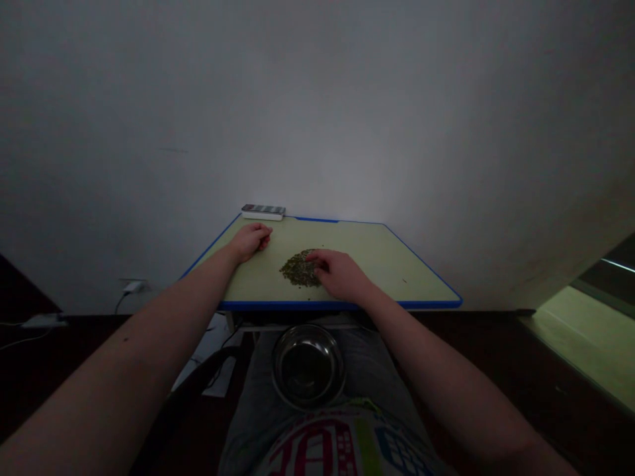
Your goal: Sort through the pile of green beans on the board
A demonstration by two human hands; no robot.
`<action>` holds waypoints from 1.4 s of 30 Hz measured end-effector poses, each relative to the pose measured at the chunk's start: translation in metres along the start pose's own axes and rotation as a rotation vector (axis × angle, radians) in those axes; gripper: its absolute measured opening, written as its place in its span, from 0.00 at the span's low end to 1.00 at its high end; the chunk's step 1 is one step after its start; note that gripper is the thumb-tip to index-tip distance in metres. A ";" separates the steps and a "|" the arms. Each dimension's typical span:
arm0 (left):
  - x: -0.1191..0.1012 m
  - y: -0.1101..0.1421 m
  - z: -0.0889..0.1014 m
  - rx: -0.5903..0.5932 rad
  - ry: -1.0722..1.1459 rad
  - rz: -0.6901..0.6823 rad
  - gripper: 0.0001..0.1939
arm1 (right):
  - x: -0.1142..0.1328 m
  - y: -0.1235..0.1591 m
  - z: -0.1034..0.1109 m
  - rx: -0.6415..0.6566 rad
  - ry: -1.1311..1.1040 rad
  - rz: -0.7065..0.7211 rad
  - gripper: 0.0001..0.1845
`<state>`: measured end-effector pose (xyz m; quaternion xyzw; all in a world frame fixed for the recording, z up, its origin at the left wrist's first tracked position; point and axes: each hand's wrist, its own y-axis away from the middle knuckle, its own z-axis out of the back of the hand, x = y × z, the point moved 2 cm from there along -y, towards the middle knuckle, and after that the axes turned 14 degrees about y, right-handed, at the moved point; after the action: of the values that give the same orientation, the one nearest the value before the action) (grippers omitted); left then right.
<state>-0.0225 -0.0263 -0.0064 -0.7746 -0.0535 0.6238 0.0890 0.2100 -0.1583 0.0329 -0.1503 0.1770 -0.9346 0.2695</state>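
Observation:
A loose pile of small greenish-brown seeds [297, 270] lies on a pale yellow table top [367, 241] with a blue rim. My right hand [340, 272] is over the pile's right side, its fingertips touching or just above the seeds. Its fingers are stretched out and the thumb stands apart from them. To the left of the pile, my left hand [252, 241] rests on the table with its fingers curled in. Whatever it may hold is hidden. A shiny round metal bowl [282, 390] sits on my lap below the table's front edge.
A white remote-like case with a dark, patterned top [262, 212] lies at the table's far left corner, by the wall [337, 119]. A few stray seeds are scattered around the pile. A white plug [133, 287] with a cable is in the wall at left.

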 end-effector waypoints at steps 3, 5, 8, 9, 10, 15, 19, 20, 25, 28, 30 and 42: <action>0.001 0.000 0.000 0.005 -0.003 -0.002 0.10 | 0.007 -0.012 -0.009 0.038 0.112 0.029 0.18; 0.001 -0.001 0.001 0.006 -0.003 0.002 0.10 | 0.007 -0.017 -0.015 0.056 0.142 0.025 0.18; 0.002 -0.003 0.002 0.010 0.003 0.000 0.11 | 0.005 -0.018 -0.018 0.078 0.130 0.015 0.19; 0.002 -0.003 0.002 0.013 0.005 0.000 0.10 | 0.004 -0.018 -0.018 0.085 0.123 0.014 0.19; 0.003 -0.003 0.002 0.013 0.008 -0.001 0.10 | 0.004 -0.018 -0.017 0.091 0.117 0.016 0.20; 0.003 -0.004 0.003 0.016 0.022 0.003 0.11 | 0.003 -0.015 -0.014 0.094 0.102 0.008 0.18; 0.002 -0.003 0.003 0.015 0.020 0.003 0.11 | 0.000 -0.014 -0.017 0.093 0.081 0.021 0.19; 0.002 -0.002 0.002 0.015 0.019 0.003 0.11 | -0.001 -0.014 -0.018 0.094 0.077 0.027 0.19; 0.001 -0.001 0.002 0.017 0.013 0.000 0.11 | -0.004 -0.014 -0.020 0.097 0.068 0.051 0.18; 0.001 -0.002 0.002 0.028 0.012 -0.004 0.11 | -0.004 -0.015 -0.018 0.115 0.067 0.054 0.19; 0.002 -0.002 0.002 0.029 0.013 0.001 0.11 | -0.004 -0.014 -0.018 0.136 0.059 0.059 0.19; 0.001 -0.002 0.001 0.006 0.010 0.015 0.10 | -0.001 -0.013 -0.016 0.250 -0.003 0.142 0.18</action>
<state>-0.0229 -0.0239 -0.0070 -0.7778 -0.0456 0.6208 0.0869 0.1990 -0.1435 0.0240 -0.1044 0.0691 -0.9277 0.3517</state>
